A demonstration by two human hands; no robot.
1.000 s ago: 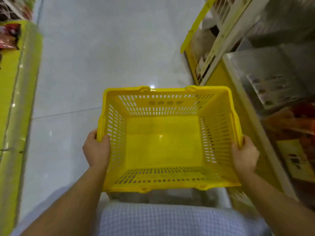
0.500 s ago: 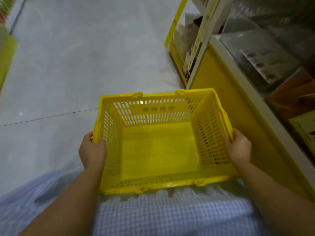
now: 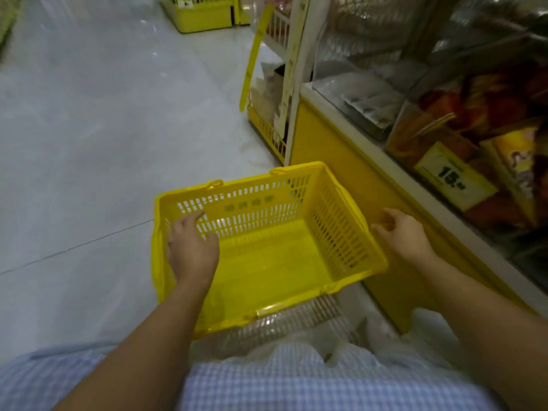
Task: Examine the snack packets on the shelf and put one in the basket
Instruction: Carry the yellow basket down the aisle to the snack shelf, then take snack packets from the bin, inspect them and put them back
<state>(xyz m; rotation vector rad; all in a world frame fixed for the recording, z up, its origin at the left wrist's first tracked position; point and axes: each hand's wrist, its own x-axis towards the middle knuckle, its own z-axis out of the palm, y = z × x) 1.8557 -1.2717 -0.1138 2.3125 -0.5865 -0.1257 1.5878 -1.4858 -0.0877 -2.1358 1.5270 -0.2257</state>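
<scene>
My left hand (image 3: 189,247) and right hand (image 3: 403,232) have released the basket (image 3: 252,203); fingers (image 3: 194,218) hang relaxed, empty. Next: examine snack packets (image 3: 462,114) at right.

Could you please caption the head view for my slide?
Left hand and right hand hover at an empty yellow plastic basket beside the snack shelf.

Worn: one garment (image 3: 267,390) of light blue-and-white small check, spread across the bottom of the view. It is probably a shirt, though blur hides its cut. The left forearm (image 3: 148,336) and right forearm (image 3: 489,321) are bare down to the left hand (image 3: 191,247) and right hand (image 3: 406,235).
</scene>
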